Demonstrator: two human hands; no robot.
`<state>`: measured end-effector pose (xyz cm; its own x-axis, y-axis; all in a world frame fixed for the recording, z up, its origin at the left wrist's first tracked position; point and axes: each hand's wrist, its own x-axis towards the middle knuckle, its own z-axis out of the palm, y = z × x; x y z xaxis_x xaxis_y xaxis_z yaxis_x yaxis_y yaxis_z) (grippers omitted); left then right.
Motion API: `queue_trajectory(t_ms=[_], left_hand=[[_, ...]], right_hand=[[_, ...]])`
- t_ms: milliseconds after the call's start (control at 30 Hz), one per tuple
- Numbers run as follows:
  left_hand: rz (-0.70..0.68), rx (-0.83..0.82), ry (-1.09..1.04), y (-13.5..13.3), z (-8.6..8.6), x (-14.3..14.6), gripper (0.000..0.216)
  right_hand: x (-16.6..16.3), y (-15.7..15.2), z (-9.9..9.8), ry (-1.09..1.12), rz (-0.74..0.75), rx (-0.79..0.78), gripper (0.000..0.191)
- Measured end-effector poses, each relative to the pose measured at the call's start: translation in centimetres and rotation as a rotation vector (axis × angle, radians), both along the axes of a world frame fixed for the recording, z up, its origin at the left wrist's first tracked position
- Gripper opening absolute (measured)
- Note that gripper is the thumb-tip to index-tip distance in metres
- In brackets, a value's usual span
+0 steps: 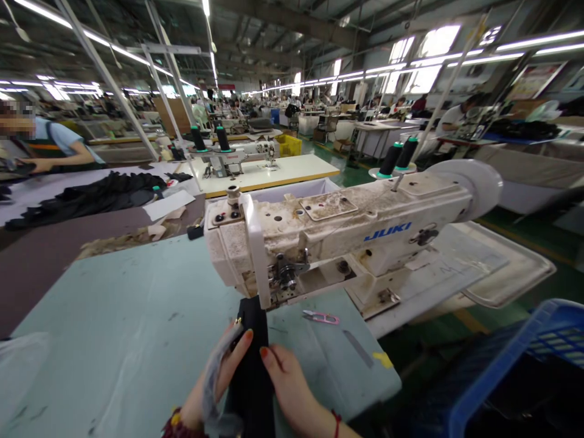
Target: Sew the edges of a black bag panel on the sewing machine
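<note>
With black fabric strip (253,359) running from bottom centre of frame up under the needle end of the Juki sewing machine (347,243), left hand (214,383) pressing its left edge, grip narrow, pinching a grey strip (218,365) against the palm. Right hand (292,389) flat on the strip's right edge, fingers together, holding nothing. Pink thread snips (320,317) lying on the pale green worktop (128,328) just right of the strip; blue crate (524,371) at lower right, another person (41,143) seated at upper left.
</note>
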<state>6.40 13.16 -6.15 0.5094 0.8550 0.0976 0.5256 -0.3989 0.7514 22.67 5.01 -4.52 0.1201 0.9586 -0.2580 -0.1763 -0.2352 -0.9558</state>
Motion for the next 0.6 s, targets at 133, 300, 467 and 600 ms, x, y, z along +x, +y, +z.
queue_trajectory(t_ms=[133, 300, 467, 600], left_hand=[[-0.038, -0.005, -0.005, -0.3, -1.7, -0.7, 0.042], [0.013, 0.088, -0.04, -3.0, -2.5, -0.2, 0.048], [0.089, 0.085, -0.102, -4.5, -2.7, 1.5, 0.049], [0.166, 0.067, -0.18, -4.3, -2.6, 2.5, 0.044]], right_hand=[[-0.2, -0.2, 0.3, -0.027, -0.035, -0.032, 0.06], [1.7, -0.7, 2.6, -0.107, 0.011, -0.046, 0.053], [3.2, -0.9, 2.8, -0.175, 0.071, -0.047, 0.046], [3.1, -0.8, 1.9, -0.22, 0.041, -0.051, 0.045]])
